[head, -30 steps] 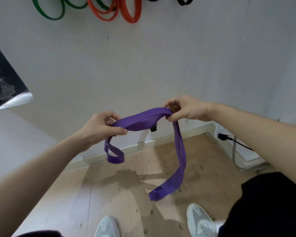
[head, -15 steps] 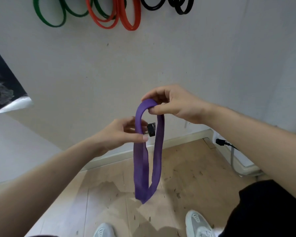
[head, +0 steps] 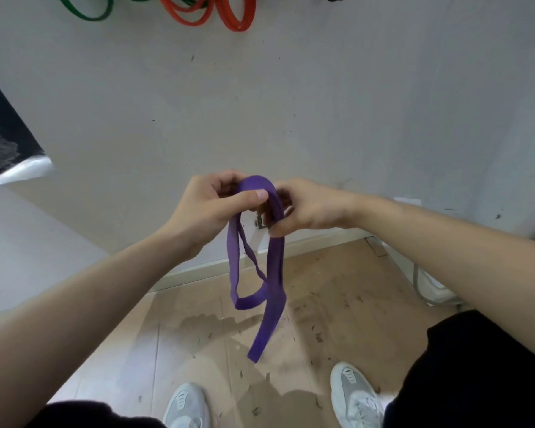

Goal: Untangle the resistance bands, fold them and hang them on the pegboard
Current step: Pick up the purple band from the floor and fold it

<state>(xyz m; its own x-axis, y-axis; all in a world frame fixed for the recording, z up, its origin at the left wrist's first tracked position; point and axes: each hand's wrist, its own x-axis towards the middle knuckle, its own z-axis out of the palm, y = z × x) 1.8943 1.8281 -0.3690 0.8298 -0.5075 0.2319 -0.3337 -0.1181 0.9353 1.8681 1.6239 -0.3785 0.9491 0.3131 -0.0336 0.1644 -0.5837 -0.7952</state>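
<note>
1. Head view: the purple band (head: pixel 275 273) is a flat, matte strap, gathered at its top fold between both hands in front of the wall (head: pixel 322 103)
2. The left hand (head: pixel 210 208) pinches that fold, with the thumb pressed flat on top and the other fingers curled behind
3. The right hand (head: pixel 309 208), just beside it, curls its fingers round the strands
4. Below the hands the band hangs in a short loop and a longer one, clear of the wooden floor (head: pixel 337 319)
5. Green bands (head: pixel 87 15) and orange bands (head: pixel 232 20) hang at the top edge
</note>
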